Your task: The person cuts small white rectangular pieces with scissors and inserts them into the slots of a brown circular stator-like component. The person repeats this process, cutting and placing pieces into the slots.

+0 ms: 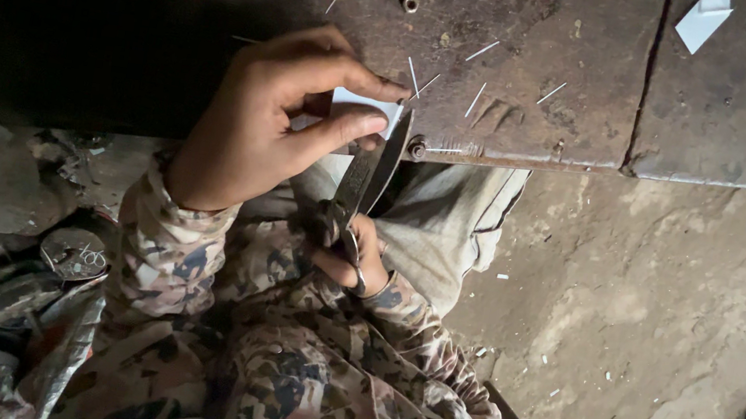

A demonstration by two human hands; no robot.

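One scissors (368, 179), one white sheet (367, 106), two hands: left hand (258, 123), right hand (355, 261)

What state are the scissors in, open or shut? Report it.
Open: the scissors blades spread around the white paper piece pinched by the left hand.

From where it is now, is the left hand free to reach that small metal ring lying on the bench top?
Probably not: the left hand is pinching the white piece at the scissors. The metal ring itself lies uncovered just beyond.
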